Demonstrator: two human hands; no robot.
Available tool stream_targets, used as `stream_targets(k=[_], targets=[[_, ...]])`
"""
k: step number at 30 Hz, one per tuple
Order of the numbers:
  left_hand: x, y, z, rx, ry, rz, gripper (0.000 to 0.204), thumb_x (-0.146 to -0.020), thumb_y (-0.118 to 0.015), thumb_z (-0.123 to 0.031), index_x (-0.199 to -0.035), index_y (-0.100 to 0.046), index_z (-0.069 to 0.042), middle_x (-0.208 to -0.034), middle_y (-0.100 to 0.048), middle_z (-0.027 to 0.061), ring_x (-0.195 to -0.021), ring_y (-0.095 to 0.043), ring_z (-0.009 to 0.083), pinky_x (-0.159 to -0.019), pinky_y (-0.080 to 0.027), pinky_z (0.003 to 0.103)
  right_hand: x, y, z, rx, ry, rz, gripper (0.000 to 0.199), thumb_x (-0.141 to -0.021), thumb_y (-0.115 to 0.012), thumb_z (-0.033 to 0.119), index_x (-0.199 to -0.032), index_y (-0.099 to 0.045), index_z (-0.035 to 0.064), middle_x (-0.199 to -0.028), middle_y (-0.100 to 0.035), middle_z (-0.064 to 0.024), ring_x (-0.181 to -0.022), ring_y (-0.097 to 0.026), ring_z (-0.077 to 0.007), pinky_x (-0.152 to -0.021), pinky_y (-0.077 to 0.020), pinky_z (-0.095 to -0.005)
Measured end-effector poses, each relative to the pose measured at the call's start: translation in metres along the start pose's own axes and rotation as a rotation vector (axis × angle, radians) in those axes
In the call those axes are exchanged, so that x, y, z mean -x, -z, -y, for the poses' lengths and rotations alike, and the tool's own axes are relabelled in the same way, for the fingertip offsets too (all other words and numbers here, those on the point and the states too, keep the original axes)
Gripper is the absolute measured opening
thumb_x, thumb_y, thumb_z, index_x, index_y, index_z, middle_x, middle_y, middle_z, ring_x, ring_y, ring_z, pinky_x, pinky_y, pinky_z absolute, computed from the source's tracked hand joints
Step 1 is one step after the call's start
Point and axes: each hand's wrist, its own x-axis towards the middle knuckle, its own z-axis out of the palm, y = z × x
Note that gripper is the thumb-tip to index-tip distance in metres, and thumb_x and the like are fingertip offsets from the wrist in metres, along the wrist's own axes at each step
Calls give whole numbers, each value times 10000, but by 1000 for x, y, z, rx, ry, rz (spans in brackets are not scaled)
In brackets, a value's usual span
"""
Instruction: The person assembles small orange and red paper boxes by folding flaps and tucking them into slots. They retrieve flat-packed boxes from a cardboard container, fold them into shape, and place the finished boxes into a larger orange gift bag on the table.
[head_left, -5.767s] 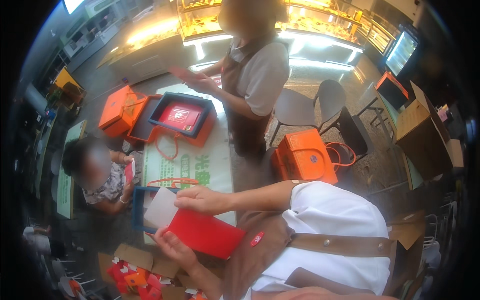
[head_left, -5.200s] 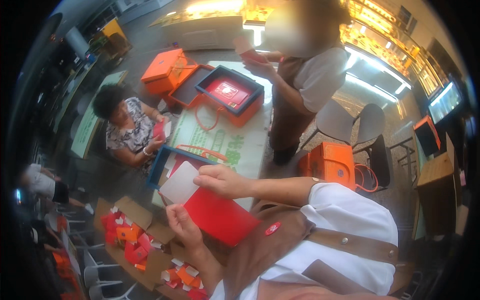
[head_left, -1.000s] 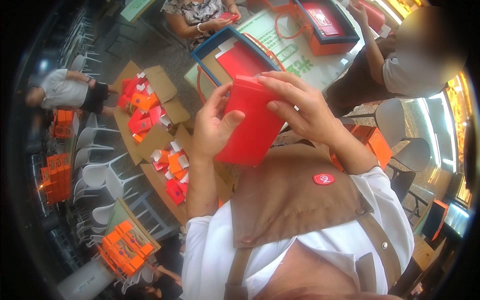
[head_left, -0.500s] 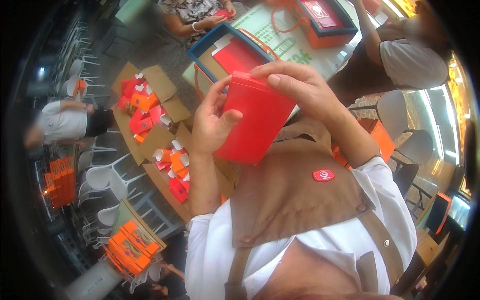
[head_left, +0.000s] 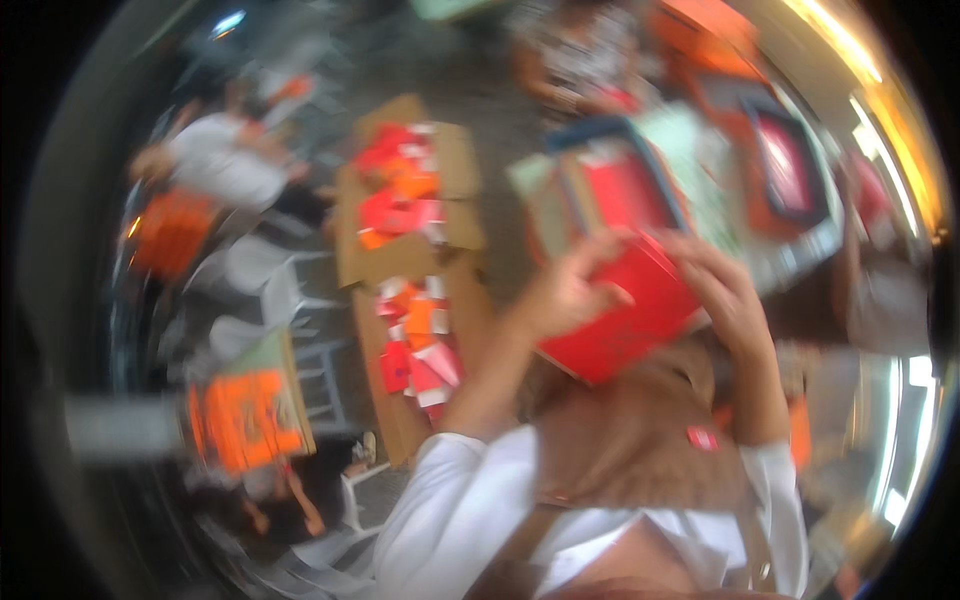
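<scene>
A flat red box point(head_left: 628, 318) is held up in front of my apron, tilted, between both hands. My left hand point(head_left: 572, 292) grips its left side, with the thumb across the front face. At the upper right edge, the fingers of my right hand point(head_left: 722, 285) lie closed against the box. Just beyond stands a gift box with a dark blue rim point(head_left: 655, 165), its lid off and red packets point(head_left: 625, 192) inside. Motion blur smears the whole view, so finer finger detail is lost.
To the left, two open cardboard cartons point(head_left: 463, 165) hold several red and orange small boxes point(head_left: 412, 185). Another blue-rimmed gift box point(head_left: 783, 165) sits on the table at far right. Orange boxes point(head_left: 250, 420) are stacked at lower left near white chairs point(head_left: 250, 262). Other people are around.
My view has swung, so the cartons and table appear shifted rightward. The red box, still in both hands, now sits lower and further right in view, tilted more.
</scene>
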Motion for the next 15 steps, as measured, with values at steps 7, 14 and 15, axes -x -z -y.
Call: stream_targets(k=[7,14,15], targets=[[13,16,-13,-320,3,-13,860,-844,-719,-557,-1477,-395,-75,-1373,-578,202,-1286,-553,279,-1033,-457,385,-17,3,-20,-5,-65,100,335,-976,-630,191,-1218,-657,-39,-1301,-628,-140,-1238,-553,-239,-1067,-396,-348],[41,31,-6,-396,8,-96,878,-843,-707,-571,-1489,-382,-74,-1386,-566,185,-1288,-550,302,-1051,-454,404,-34,-16,-27,-125,-93,247,301,-980,-643,174,-1206,-667,-22,-1288,-610,-89,-1175,-560,-190,-1010,-406,-297],[45,32,-6,-387,12,-110,875,-846,-709,-563,-1491,-379,-72,-1392,-562,181,-1294,-545,300,-1059,-450,406,-36,-19,-31,-147,-95,261,299,-980,-642,167,-1211,-662,-23,-1286,-611,-87,-1179,-556,-190,-1013,-404,-297]])
